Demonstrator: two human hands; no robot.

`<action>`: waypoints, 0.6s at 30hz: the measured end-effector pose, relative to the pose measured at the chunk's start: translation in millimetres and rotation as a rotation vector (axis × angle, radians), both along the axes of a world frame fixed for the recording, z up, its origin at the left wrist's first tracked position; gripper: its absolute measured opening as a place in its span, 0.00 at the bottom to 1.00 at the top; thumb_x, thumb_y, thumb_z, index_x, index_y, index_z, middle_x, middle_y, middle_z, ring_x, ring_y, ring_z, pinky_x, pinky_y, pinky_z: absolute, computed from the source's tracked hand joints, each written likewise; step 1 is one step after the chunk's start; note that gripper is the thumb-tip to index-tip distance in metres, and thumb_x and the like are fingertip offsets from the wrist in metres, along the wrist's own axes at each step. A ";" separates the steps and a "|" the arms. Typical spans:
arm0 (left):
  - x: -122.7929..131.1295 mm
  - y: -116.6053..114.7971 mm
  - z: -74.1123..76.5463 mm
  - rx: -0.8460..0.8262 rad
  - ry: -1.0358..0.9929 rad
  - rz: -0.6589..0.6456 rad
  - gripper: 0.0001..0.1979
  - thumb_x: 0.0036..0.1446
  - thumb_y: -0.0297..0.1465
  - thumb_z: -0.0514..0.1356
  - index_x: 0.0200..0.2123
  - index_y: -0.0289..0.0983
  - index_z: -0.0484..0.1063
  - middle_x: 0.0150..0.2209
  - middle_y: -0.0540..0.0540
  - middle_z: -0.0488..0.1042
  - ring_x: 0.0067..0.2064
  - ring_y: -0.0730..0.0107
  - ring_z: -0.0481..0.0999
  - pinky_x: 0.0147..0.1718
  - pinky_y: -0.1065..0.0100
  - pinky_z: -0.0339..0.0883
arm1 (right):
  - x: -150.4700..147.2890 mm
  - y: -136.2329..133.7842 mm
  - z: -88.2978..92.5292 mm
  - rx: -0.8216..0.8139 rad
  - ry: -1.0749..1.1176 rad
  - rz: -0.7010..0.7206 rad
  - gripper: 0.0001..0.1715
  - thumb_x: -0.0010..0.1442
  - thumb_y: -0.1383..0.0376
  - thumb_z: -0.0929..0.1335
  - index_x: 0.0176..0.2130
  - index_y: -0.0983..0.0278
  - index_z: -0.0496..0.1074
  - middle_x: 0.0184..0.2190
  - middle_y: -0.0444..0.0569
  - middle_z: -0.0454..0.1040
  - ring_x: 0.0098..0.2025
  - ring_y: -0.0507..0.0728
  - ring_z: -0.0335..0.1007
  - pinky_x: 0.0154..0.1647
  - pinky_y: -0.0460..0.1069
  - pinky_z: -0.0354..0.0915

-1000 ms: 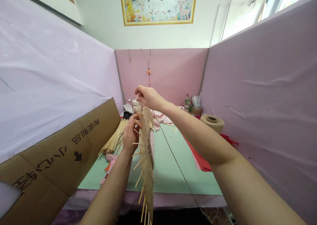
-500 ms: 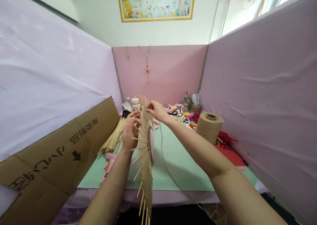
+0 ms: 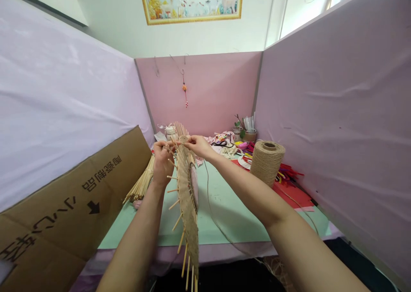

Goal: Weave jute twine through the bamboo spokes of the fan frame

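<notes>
A woven piece [image 3: 186, 189] of jute twine and thin wooden sticks stands on edge in front of me. Stick ends [image 3: 173, 205] poke out along its left side, and a pale round centre [image 3: 193, 185] shows on its right. My left hand [image 3: 163, 160] is closed at the far upper end, its fingers curled by the stick tips. Opposite it, my right hand [image 3: 199, 146] pinches jute twine at the woven band. A loose strand of twine [image 3: 209, 198] hangs below my right hand and runs over the table's front edge. The exact fingertip contact is partly hidden.
A twine spool [image 3: 267, 162] stands on the green tabletop [image 3: 237, 223] at right, near red sheets [image 3: 290, 194] and coloured strips. Bundled sticks [image 3: 141, 180] lie at left beside a leaning cardboard panel [image 3: 80, 189]. Jars and craft bits line the pink back wall [image 3: 208, 90].
My left hand has shifted left, its fingers drawn away from the woven band. My right hand has come slightly lower against the band. The whole view has swung a little.
</notes>
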State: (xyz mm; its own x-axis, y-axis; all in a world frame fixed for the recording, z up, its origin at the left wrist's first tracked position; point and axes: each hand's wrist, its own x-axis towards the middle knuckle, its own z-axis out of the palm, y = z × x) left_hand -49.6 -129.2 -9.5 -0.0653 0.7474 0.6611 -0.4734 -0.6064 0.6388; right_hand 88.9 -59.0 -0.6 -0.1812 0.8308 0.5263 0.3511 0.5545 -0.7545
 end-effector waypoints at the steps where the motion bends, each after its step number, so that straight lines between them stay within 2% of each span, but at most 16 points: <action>1: 0.7 1.5 1.4 -0.006 -0.016 0.014 0.14 0.52 0.42 0.61 0.36 0.43 0.61 0.35 0.48 0.75 0.40 0.66 0.75 0.43 0.61 0.67 | 0.1 0.1 -0.6 0.000 -0.003 -0.003 0.08 0.53 0.65 0.68 0.24 0.65 0.70 0.19 0.40 0.67 0.25 0.49 0.61 0.30 0.45 0.56; 5: 2.7 7.7 7.1 -0.082 -0.016 0.028 0.13 0.54 0.41 0.60 0.40 0.43 0.65 0.31 0.50 0.74 0.31 0.71 0.73 0.35 0.67 0.68 | -0.4 1.3 -2.2 0.009 -0.016 -0.009 0.08 0.53 0.66 0.68 0.23 0.65 0.70 0.19 0.39 0.66 0.25 0.49 0.61 0.30 0.44 0.56; 8: 2.8 15.5 11.2 -0.154 -0.046 0.037 0.13 0.55 0.42 0.59 0.39 0.40 0.71 0.31 0.49 0.73 0.31 0.72 0.73 0.32 0.70 0.68 | -1.7 1.7 -1.6 0.018 -0.027 -0.018 0.09 0.53 0.65 0.68 0.23 0.65 0.70 0.19 0.40 0.66 0.25 0.49 0.61 0.30 0.44 0.55; 10: 2.6 22.5 12.9 -0.229 -0.040 0.049 0.18 0.57 0.46 0.55 0.35 0.37 0.73 0.30 0.48 0.74 0.29 0.72 0.74 0.30 0.71 0.68 | -3.0 1.5 -0.6 0.024 -0.037 -0.023 0.09 0.53 0.65 0.68 0.23 0.65 0.70 0.20 0.40 0.67 0.26 0.50 0.61 0.30 0.45 0.55; 13: 1.9 31.2 13.2 -0.353 0.037 0.063 0.29 0.59 0.52 0.47 0.27 0.35 0.74 0.23 0.47 0.72 0.22 0.73 0.70 0.23 0.70 0.64 | -4.6 1.2 1.6 0.034 -0.052 -0.028 0.08 0.53 0.66 0.68 0.23 0.65 0.70 0.21 0.41 0.68 0.26 0.50 0.61 0.30 0.45 0.54; 15: 0.6 33.3 12.3 -0.369 0.078 0.125 0.32 0.59 0.54 0.46 0.23 0.35 0.73 0.19 0.48 0.69 0.19 0.74 0.67 0.19 0.70 0.60 | -3.2 2.3 3.6 0.050 -0.068 -0.042 0.08 0.53 0.65 0.69 0.24 0.65 0.71 0.21 0.41 0.68 0.26 0.50 0.61 0.31 0.45 0.54; 18: -2.8 31.3 10.8 -0.304 0.147 0.272 0.31 0.57 0.55 0.48 0.21 0.36 0.73 0.17 0.49 0.67 0.19 0.74 0.64 0.19 0.70 0.57 | 6.8 7.0 7.5 0.072 -0.146 -0.074 0.09 0.53 0.63 0.70 0.24 0.65 0.71 0.21 0.42 0.68 0.26 0.50 0.60 0.31 0.46 0.53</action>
State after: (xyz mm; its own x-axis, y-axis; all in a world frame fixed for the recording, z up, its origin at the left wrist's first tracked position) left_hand -52.3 -97.8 1.3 -0.2084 0.8782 0.4305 -0.2132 -0.4703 0.8564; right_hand 95.7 -52.0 6.8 -0.1996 0.8061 0.5571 0.4961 0.5734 -0.6520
